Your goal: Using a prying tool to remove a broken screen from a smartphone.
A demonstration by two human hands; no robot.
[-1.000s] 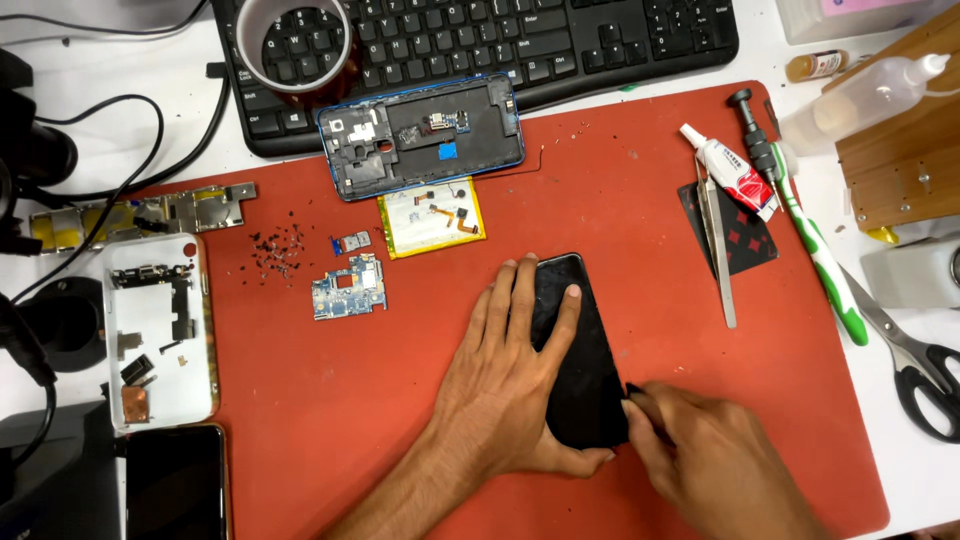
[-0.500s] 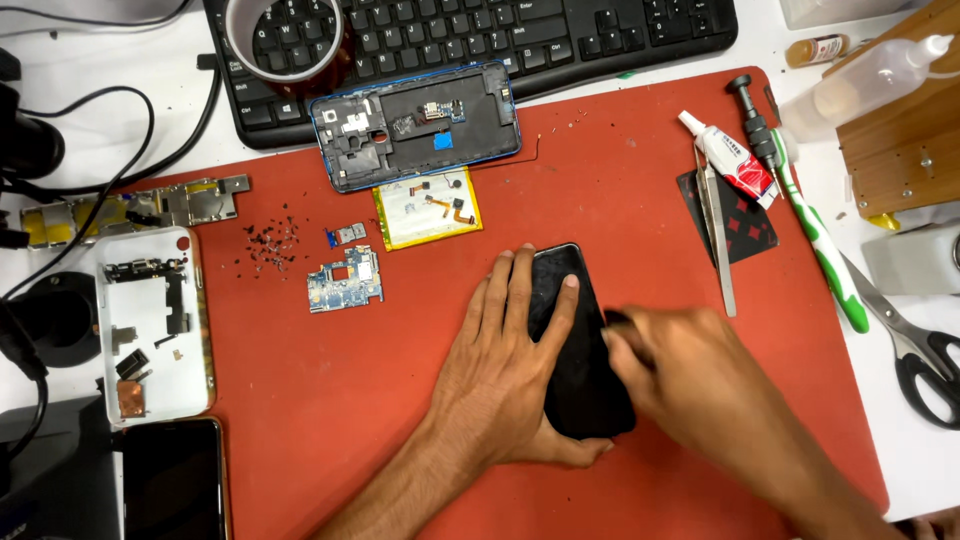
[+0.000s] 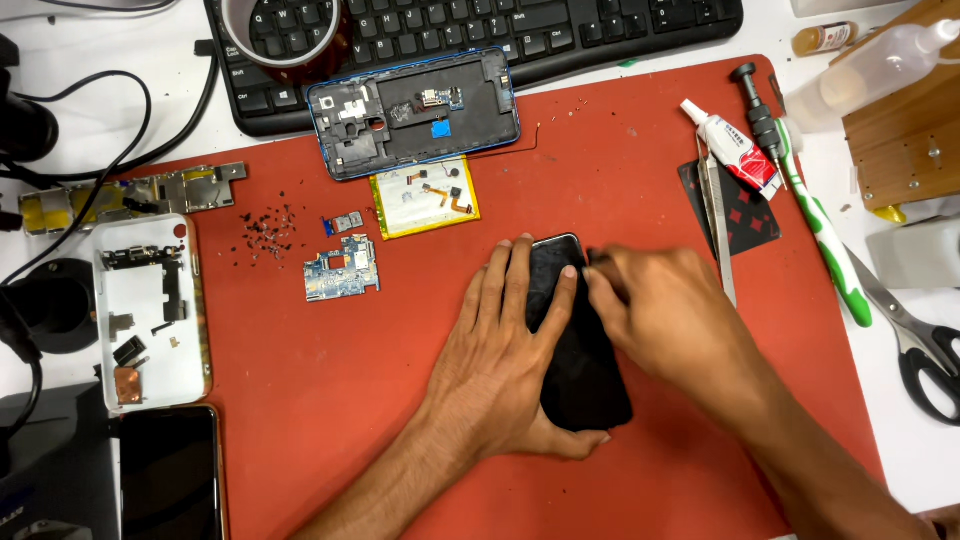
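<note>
Pressing down flat, the left hand (image 3: pixel 505 365) lay on a black phone (image 3: pixel 578 340) with its fingers (image 3: pixel 520 275) spread out over the glass. The phone lay on a red mat (image 3: pixel 330 400) that covered the surface, under and between both hands. The right hand (image 3: pixel 665 315) was at the phone's top right edge, with its fingers (image 3: pixel 605 280) bunched together there; whether they pinched anything could not be told. Past the left fingertips lay a yellow battery (image 3: pixel 425 200) and an open phone frame (image 3: pixel 415 110). Left of those fingers sat a small blue circuit board (image 3: pixel 342 268). Right of the right hand lay thin metal tweezers (image 3: pixel 716 235) and a small glue tube (image 3: pixel 732 148).
</note>
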